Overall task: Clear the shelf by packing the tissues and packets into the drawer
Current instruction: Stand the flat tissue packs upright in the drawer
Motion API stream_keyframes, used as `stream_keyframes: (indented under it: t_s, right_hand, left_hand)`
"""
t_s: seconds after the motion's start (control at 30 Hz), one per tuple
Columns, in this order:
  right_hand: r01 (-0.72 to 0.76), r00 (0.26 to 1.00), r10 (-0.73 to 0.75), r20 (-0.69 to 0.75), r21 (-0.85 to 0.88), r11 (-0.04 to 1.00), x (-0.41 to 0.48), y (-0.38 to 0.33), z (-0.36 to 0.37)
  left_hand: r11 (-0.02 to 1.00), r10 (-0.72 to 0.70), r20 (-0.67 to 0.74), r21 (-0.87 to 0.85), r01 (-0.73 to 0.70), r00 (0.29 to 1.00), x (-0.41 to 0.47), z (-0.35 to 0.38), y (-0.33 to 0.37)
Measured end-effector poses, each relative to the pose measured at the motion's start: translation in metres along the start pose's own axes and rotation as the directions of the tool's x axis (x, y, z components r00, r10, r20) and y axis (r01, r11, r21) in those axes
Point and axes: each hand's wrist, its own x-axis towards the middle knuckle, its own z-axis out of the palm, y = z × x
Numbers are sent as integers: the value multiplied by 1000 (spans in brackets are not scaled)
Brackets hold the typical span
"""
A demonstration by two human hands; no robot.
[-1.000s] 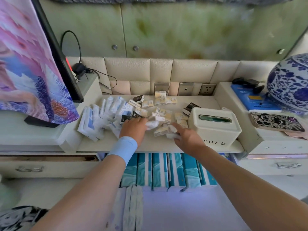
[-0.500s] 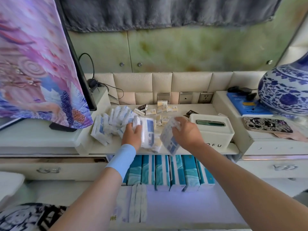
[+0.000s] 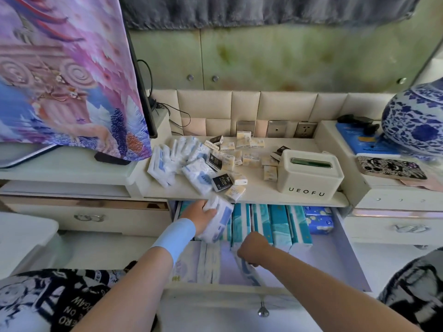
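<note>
Showing the shelf (image 3: pixel 306 144) beyond both grips, strewn with tissues (image 3: pixel 167 161) and small packets (image 3: pixel 250 160); open drawer (image 3: pixel 335 257) beneath them. Left grip (image 3: pixel 200 218) clasps 1 white tissue pack (image 3: pixel 219 224); right grip (image 3: pixel 254 248), lower, clasps a second pack (image 3: pixel 248 270).

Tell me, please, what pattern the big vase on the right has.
The vase: blue-and-white floral, seen in the head view.

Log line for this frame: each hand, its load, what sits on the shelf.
left hand: holds white tissue pack over drawer | right hand: grips second pack inside drawer | shelf: tissue packs, small packets
</note>
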Motion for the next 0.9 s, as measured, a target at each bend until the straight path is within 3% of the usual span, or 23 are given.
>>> stream_keyframes:
  t_s: [0.07,0.13,0.23,0.33,0.4,0.5,0.57,0.67,0.77,0.83,0.9]
  right_hand:
    - [-75,996,82,-22,237,969,5,-3,16]
    - [-109,994,97,52,347,931,3,-7,22]
    - [-112,966,94,243,62,992,-1,-5,26]
    - [-124,954,107,279,43,991,-2,-6,31]
    - [-142,962,86,260,209,968,0,-12,37]
    - [-299,904,32,427,576,761,1,-22,44]
    - [-344,867,1,498,597,725,1,-22,43]
    - [-262,888,1,460,504,823,0,-17,30]
    - [-132,966,-4,260,503,854,-1,-17,10]
    - [-88,987,-19,163,624,776,-5,-17,-2]
    - [-66,988,-72,140,782,620,-10,-15,-13]
  left_hand:
    - [1000,5,10,29,-5,1000,-1,4,-4]
    - [998,0,25,65,-2,1000,-1,7,-7]
    - [997,-12,36,81,9,999,0,7,-10]
    - [996,-20,30,84,18,999,2,6,-12]
    - [996,-29,29,80,26,999,3,6,-14]
    - [996,-38,31,86,35,999,4,6,-18]
    - [995,-39,33,95,36,999,4,7,-20]
    - [996,-43,51,82,38,998,4,11,-20]
    - [999,-50,84,18,48,995,3,16,-16]
    - [998,-59,107,-28,62,993,2,22,-11]
    - [994,-83,112,-56,89,990,2,28,-7]
